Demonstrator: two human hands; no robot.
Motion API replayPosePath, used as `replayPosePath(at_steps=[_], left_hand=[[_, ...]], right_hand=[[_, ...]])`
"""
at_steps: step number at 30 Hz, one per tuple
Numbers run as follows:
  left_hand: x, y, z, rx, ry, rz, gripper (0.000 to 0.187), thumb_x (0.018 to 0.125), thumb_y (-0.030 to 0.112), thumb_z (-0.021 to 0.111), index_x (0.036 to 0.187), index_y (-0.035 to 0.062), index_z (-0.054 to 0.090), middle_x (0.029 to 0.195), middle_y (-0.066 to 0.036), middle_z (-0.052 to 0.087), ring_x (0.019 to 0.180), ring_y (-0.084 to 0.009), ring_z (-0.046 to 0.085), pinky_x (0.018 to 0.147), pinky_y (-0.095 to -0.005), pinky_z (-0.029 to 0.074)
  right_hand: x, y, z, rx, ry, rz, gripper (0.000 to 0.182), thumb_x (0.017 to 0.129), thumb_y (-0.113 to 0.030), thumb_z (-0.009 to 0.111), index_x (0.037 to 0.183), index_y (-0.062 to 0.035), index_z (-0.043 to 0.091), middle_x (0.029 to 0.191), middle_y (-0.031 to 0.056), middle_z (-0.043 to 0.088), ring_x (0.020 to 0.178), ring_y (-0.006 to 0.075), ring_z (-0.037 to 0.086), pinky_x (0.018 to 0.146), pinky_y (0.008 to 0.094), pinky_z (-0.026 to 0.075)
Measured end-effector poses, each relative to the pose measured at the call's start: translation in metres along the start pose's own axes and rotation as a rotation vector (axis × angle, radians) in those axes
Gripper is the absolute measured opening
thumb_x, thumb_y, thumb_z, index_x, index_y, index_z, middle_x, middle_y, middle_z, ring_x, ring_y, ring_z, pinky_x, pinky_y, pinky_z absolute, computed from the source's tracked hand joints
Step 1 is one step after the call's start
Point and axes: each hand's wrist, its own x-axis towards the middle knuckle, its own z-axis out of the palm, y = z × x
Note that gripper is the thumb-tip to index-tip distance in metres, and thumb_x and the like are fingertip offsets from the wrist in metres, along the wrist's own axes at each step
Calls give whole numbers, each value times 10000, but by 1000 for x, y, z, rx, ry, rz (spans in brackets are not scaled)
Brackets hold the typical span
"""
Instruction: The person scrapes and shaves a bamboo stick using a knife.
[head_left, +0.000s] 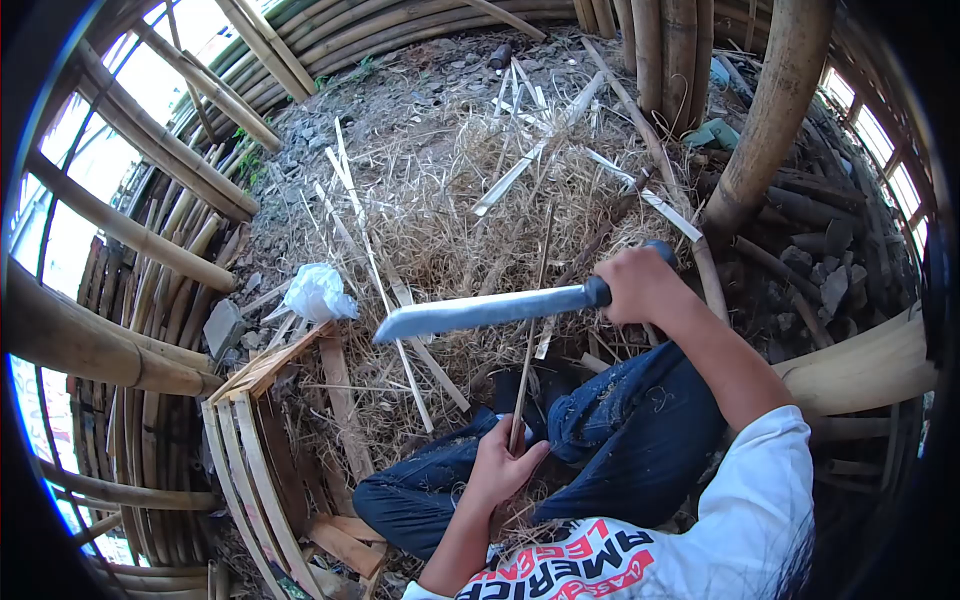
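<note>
My right hand (pixel 637 285) is closed round the dark handle of a machete (pixel 480 313), whose broad blade points left, level above the shavings. Below it, close to my lap, my left hand (pixel 503 462) grips the lower end of a thin bamboo strip (pixel 533 345). The strip stands nearly upright and leans slightly right toward its top. In this view the blade crosses over the strip at about its middle. My crossed legs in dark jeans (pixel 640 420) lie just under both hands.
Curly bamboo shavings (pixel 430 235) and loose split strips (pixel 515 175) cover the ground ahead. A wooden crate (pixel 245 470) stands at the left, with a crumpled white plastic bag (pixel 318 292) beyond it. Thick bamboo posts (pixel 775 110) rise at the right, near broken stones (pixel 835 285).
</note>
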Motion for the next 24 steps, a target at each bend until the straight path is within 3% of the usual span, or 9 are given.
replayPosePath(at_steps=[6,9,11,15,17,20,24], left_hand=[[-4,10,0,20,-21,-11,320,755,155,757,751,72,447,645,56,363,605,-62,330,534,-248,291],[-2,6,-4,-56,-86,1,328,762,190,768,788,52,472,625,31,377,576,-87,342,516,-273,300],[-3,7,-3,-110,-96,-5,334,769,175,769,778,66,453,626,45,349,578,-73,319,518,-259,280],[-8,21,-6,-49,-122,-38,336,786,197,775,802,65,466,639,53,373,593,-50,328,522,-238,283],[-9,22,-6,-40,-72,-21,351,776,213,787,814,60,473,639,50,380,592,-53,334,523,-236,286],[-5,13,-5,-9,-76,-35,351,769,215,788,816,67,473,665,55,379,605,-54,333,529,-236,287],[-1,10,-4,-59,-89,-29,346,772,213,787,807,79,469,695,66,370,636,-50,326,548,-233,283]], right_hand=[[-5,3,-7,55,90,151,199,655,-214,712,801,-85,671,789,138,682,794,318,684,775,441,541],[-10,-20,-16,96,116,106,185,663,-217,704,788,-85,669,771,151,676,792,323,683,756,436,542],[-10,-31,-13,194,52,-36,183,671,-231,696,776,-85,663,754,154,674,770,319,686,744,432,541],[0,-15,-16,60,73,-92,193,670,-248,688,766,-84,655,740,145,679,736,320,688,721,430,543],[6,7,-8,53,132,-54,202,663,-237,698,785,-82,655,739,146,675,740,323,686,715,427,544],[12,39,-8,29,291,203,207,666,-183,686,843,-79,657,748,157,671,775,349,671,726,451,533],[7,34,9,114,283,189,203,669,-205,689,839,-96,670,732,154,667,753,351,670,732,463,534]])
